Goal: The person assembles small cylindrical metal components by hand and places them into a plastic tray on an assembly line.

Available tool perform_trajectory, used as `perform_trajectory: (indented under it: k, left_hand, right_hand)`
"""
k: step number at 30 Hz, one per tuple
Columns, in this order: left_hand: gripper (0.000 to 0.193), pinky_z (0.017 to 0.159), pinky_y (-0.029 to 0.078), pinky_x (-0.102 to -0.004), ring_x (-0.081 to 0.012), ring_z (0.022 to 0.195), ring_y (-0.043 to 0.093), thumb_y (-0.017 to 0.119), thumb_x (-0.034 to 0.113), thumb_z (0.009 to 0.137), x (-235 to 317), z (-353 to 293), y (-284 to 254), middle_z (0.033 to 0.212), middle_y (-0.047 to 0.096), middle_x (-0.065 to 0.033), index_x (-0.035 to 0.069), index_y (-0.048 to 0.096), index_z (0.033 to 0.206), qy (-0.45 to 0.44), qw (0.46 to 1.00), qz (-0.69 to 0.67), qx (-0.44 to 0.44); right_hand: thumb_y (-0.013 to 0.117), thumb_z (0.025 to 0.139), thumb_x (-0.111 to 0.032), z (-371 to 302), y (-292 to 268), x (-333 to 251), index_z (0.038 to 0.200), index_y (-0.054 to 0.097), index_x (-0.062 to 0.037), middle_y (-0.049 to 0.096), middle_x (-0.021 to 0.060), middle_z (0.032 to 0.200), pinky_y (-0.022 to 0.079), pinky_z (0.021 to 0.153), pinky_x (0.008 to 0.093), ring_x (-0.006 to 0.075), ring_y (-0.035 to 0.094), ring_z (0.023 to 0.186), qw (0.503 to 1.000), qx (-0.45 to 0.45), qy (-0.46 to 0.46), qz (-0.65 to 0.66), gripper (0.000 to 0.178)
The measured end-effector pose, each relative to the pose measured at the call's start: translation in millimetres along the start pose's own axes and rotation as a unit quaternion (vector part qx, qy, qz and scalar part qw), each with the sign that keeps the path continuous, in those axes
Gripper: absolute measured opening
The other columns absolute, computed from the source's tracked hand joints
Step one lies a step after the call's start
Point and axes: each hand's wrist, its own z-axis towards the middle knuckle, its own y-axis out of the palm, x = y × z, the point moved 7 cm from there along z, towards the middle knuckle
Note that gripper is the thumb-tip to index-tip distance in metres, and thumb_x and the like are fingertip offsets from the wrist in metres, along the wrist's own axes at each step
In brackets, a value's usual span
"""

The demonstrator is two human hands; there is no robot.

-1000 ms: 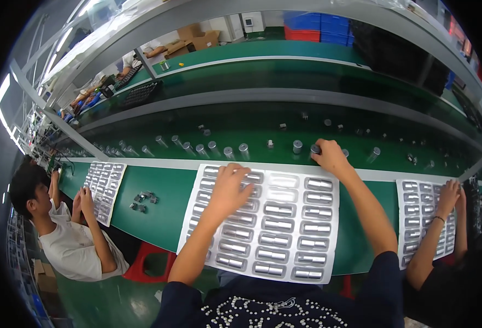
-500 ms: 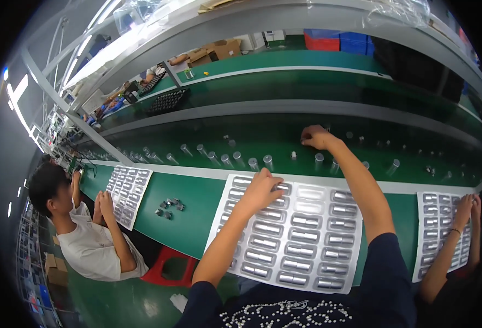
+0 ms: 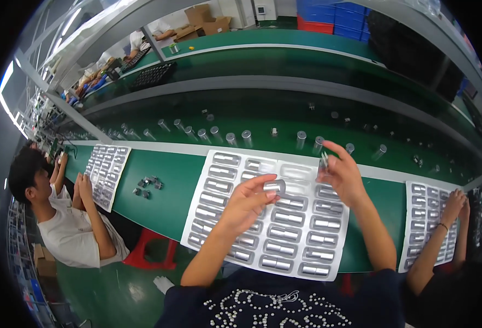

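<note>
My left hand (image 3: pixel 241 208) pinches a short silver metal cylinder (image 3: pixel 274 187) between thumb and fingers, above the middle of the white blister tray (image 3: pixel 194 210). Over the tray's far right part is my right hand (image 3: pixel 343 176), its thumb and fingers closed on a small greyish part with thin metal prongs (image 3: pixel 323 159); its exact kind is too small to make out. Rows of the tray's pockets hold silver cylinders (image 3: pixel 280 249). A wide pocket (image 3: pixel 298 172) near the far edge holds nothing, just beyond my hands.
Beyond the tray, several upright metal cylinders (image 3: pixel 246 136) and small parts (image 3: pixel 274 132) stand on a green surface. Dark small parts (image 3: pixel 148 186) lie on the table to the left. Co-workers sit at similar trays (image 3: pixel 107 172) on both sides. A grey shelf beam (image 3: pixel 241 82) crosses ahead.
My right hand has come back from the far green surface to over the tray, holding the small pronged part. My left hand has lifted off the tray with the silver cylinder. The view has shifted.
</note>
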Motion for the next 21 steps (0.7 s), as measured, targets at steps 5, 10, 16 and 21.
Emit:
perform_trajectory:
  k: [5,10,16,21]
  left_hand:
    - [0.034,0.091,0.052,-0.0313,-0.0163,0.099,0.063,0.056,0.005,0.096,-25,-12,11,0.108,0.065,-0.0099,-0.001,0.054,0.129,0.014,0.989,-0.144,0.024]
    - [0.026,0.078,0.054,-0.0281,-0.0150,0.087,0.064,0.055,0.012,0.098,-34,-11,31,0.103,0.066,-0.0103,-0.002,0.059,0.120,0.028,0.991,-0.111,0.066]
    - [0.027,0.057,0.048,-0.0239,-0.0116,0.066,0.061,0.060,0.022,0.097,-38,-16,34,0.083,0.065,-0.0069,-0.002,0.065,0.106,0.020,0.995,0.016,0.100]
    - [0.028,0.054,0.046,-0.0219,-0.0096,0.063,0.059,0.064,0.024,0.095,-39,-17,33,0.077,0.063,-0.0039,-0.002,0.066,0.103,0.023,0.992,0.028,0.119]
  right_hand:
    - [0.063,0.088,-0.006,-40,31,-6,0.118,0.061,0.0012,0.061,0.0101,0.097,0.050,0.080,0.0291,0.0189,0.061,0.092,0.940,-0.022,-0.125,-0.317,0.031]
    - [0.074,0.078,-0.004,-57,71,-31,0.115,0.063,0.0014,0.063,0.0137,0.099,0.051,0.079,0.0267,0.0206,0.063,0.090,0.814,-0.084,-0.237,-0.524,0.039]
    - [0.080,0.072,-0.006,-70,80,-36,0.108,0.068,-0.0007,0.065,0.0120,0.094,0.053,0.067,0.0292,0.0232,0.066,0.079,0.770,-0.113,-0.358,-0.516,0.038]
    - [0.082,0.071,-0.008,-70,82,-31,0.098,0.069,0.0009,0.065,0.0120,0.093,0.053,0.064,0.0284,0.0229,0.066,0.078,0.778,-0.117,-0.311,-0.533,0.031]
